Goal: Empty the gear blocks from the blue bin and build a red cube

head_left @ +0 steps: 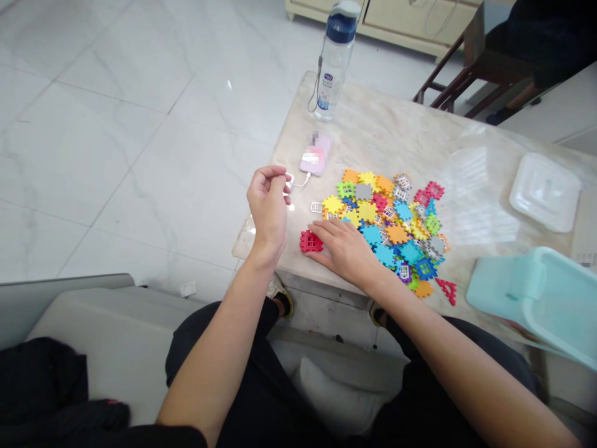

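Observation:
My right hand is at the near edge of the table, with thumb and fingers around the right side of a red toothed building block that has a window grid. The block sits on the tabletop. My left hand is raised over the table's left end, its fingers curled in. Whether anything is between those fingers is hidden. Just right of my right hand spreads a pile of toothed building blocks in yellow, blue, orange, green and grey. A small white window piece lies at its left edge.
Behind the hands are a pink phone on a white cable and a tall water bottle. At right stand a turquoise bin and a white lid. A red triangular piece lies near the front edge. A person sits beyond.

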{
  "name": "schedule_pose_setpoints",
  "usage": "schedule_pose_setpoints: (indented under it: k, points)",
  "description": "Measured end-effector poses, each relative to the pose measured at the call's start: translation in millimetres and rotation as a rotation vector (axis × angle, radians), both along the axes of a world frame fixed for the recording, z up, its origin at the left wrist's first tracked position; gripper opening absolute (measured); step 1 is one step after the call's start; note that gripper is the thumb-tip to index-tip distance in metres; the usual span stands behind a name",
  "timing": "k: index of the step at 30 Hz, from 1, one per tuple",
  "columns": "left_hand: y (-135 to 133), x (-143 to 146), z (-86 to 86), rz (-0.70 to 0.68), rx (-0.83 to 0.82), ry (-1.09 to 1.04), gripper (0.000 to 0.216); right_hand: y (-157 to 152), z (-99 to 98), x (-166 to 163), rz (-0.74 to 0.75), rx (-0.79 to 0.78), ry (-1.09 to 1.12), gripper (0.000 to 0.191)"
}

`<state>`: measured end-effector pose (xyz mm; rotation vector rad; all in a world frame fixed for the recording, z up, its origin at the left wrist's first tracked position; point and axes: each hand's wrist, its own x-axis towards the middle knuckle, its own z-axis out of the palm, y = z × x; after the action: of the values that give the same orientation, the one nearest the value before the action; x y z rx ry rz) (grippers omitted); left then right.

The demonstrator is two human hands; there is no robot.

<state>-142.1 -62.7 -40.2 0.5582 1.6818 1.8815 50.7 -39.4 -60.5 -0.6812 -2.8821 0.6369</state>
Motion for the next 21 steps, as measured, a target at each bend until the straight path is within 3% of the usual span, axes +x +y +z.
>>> schedule_pose_setpoints:
  k: [7,14,21]
  points:
    - [0,0,1.2,-0.021,-0.004,-0.091,0.008,-1,-1.8,0,0.027,0.007,-0.034,0.038]
    - [-2,1,9.5,0.006,0.010,-0.245,0.011,-1,-1.4,-1,-0.002,0.039,0.020,0.035]
    - [-2,0,7.3,-0.025,0.006,-0.288,0.011,-2,-3.4,-3,-0.013,0.047,0.000,0.037]
